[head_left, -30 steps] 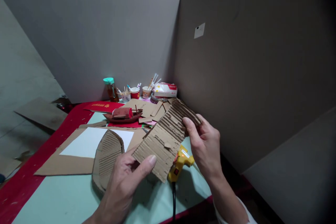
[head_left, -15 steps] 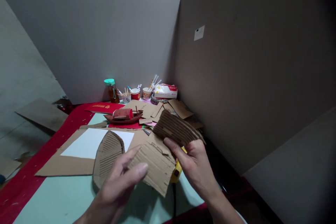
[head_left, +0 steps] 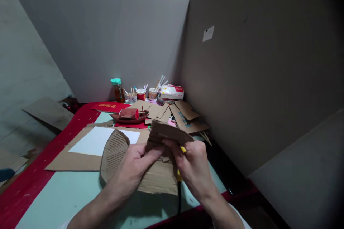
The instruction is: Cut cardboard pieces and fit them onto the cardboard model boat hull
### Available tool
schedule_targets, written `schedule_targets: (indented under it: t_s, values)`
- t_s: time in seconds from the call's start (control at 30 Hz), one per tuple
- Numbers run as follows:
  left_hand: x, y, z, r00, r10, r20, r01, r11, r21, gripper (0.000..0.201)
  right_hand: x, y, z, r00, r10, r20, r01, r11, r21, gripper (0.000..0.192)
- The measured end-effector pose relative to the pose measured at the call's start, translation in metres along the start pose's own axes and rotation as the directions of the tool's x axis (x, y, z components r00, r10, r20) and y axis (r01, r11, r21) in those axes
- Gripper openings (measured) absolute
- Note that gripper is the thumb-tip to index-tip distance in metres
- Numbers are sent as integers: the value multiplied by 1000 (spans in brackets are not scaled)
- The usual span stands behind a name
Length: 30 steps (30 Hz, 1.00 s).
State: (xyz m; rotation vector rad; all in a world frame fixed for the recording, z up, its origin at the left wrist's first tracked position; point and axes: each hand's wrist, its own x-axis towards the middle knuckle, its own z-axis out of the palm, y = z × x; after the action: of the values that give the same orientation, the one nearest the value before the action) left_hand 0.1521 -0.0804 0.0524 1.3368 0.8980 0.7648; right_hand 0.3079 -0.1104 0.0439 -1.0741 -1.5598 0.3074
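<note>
Holding: both hands grip one corrugated cardboard sheet [head_left: 161,179] above the table, folded so its upper part curls over toward the person.
Table [head_left: 61,196]: pale green top with a red border; it is the landmark for all below.
Flat cardboard [head_left: 72,162]: lies on the table left of the sheet, with white paper [head_left: 92,142] on it.
Hull piece [head_left: 114,152]: ribbed and pointed, just left of the sheet, near the left hand.
Left hand [head_left: 134,168]: fingers closed on the left side of the sheet, thumb pressing at the fold.
Right hand [head_left: 195,166]: fingers curled around the folded upper edge, holding it.
Boat model [head_left: 130,115]: red-brown, at the far part of the table.
Cups [head_left: 146,94]: at the far edge, with sticks inside.
Bottle [head_left: 117,90]: green cap, left of the cups.
</note>
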Motion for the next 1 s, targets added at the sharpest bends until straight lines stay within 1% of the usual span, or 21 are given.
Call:
schedule_targets:
  t_s: [0.1,0.13,0.2,0.27,0.33,0.43,0.53,0.57,0.6,0.67,0.7,0.73,0.77,0.83,0.87,0.93,1.0]
  values:
    - [1,2,2,999,15,-35,-13,998,62,38,3,6,1,999,36,-24,-36,999,16,23]
    - [0,2,3,1000,-5,-25,7,997,75,39,5,9,-1,997,61,-46,-60,998,26,21]
    - [-4,1,5,997,-72,11,70,990,126,43,10,18,-7,983,127,-135,-120,991,54,15]
    - [-12,0,8,988,-147,54,136,976,168,46,18,26,-17,951,195,-240,-176,980,98,12]
    - [-19,-1,9,980,-174,91,158,974,164,47,27,31,-26,934,232,-273,-199,970,143,12]
    - [-26,-1,7,983,-138,125,121,984,132,44,35,28,-31,939,250,-236,-204,957,205,10]
    - [-26,-3,2,989,-65,135,45,989,143,36,31,20,-27,940,282,-190,-224,934,278,13]
    - [-25,-5,1,990,-41,132,22,989,149,34,27,18,-25,943,291,-159,-234,924,303,15]
    - [-24,-6,-1,992,-23,124,4,988,152,32,23,16,-22,950,297,-100,-250,910,329,18]
    - [-23,-8,-2,995,-6,100,-8,990,140,31,14,15,-18,955,292,60,-294,885,361,24]
    - [-22,-9,-2,995,-6,95,-6,992,125,31,10,16,-16,950,286,128,-313,877,364,24]
    - [-23,-8,-1,995,-9,101,-2,994,105,31,7,16,-15,943,285,171,-329,874,357,21]
    - [-23,-8,-1,993,-21,113,13,997,78,30,5,17,-14,939,289,187,-338,875,345,18]
    - [-23,-6,1,988,-65,139,68,998,-18,33,2,18,-13,942,302,147,-333,890,311,16]
    - [-23,-5,2,987,-88,131,99,992,-79,35,1,17,-12,945,299,129,-324,900,293,16]
    - [-20,-3,4,990,-131,49,138,975,-172,39,0,14,-10,956,274,106,-293,924,248,13]
    - [-14,-4,5,992,-125,-26,118,975,-188,36,-2,10,-6,966,244,87,-257,946,198,10]
